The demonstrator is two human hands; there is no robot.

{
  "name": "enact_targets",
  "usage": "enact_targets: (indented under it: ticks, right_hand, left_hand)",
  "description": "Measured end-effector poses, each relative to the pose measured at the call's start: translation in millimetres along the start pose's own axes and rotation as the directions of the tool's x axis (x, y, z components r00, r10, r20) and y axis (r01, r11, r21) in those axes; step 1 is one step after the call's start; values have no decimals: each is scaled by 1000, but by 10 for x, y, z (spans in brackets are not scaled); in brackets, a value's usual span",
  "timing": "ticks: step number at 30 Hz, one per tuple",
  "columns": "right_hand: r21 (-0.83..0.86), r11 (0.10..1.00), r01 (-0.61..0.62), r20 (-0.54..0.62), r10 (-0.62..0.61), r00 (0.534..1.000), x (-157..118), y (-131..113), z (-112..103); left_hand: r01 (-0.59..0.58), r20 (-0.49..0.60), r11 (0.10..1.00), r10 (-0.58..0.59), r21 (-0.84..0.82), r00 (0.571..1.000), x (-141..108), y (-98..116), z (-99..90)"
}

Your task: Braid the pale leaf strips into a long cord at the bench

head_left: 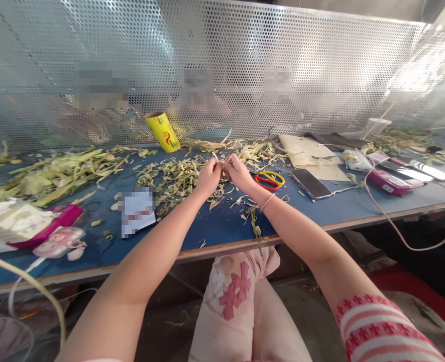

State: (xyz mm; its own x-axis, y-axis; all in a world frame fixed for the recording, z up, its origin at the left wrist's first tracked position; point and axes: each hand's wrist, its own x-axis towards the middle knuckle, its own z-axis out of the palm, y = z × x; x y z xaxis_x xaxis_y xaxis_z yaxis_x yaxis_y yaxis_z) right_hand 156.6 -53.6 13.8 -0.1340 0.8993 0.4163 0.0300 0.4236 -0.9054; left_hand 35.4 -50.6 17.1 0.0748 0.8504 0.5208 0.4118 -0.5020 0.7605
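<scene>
My left hand (209, 177) and my right hand (237, 171) meet above the blue table, fingertips pinched together. Between them is a thin, pale plant strip (215, 156), mostly hidden by my fingers. Under and left of my hands spreads a heap of short, curled, dried green-yellow plant pieces (177, 176). Behind them lie longer pale leaf strips (255, 149). A pair of scissors (270, 179) with red and yellow handles lies just right of my right hand, near the wrist.
A yellow cardboard tube (162, 131) leans near the perforated metal panel (237, 60). Long leaves (62, 171) are piled at left. A phone (310, 184), tan paper (309, 150) and a purple box (388, 182) lie right. A cable (386, 221) hangs over the table edge.
</scene>
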Motion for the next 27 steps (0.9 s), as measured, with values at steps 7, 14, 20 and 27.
enact_targets:
  ticks: [7,14,20,27]
  right_hand:
    - [-318,927,201,-7,-214,977,-10,-2,-8]
    - [-304,943,139,37,-134,990,-10,-1,-22]
    - [-136,990,-36,11,37,999,30,24,-16]
    - [117,965,-235,108,223,969,37,-34,-53]
  left_hand:
    - [-50,-15,979,54,199,998,5,98,-123]
    - [-99,-98,961,128,258,987,21,22,-82]
    - [-103,-108,963,134,249,985,32,-15,-27]
    - [-129,-90,963,154,235,984,33,10,-45]
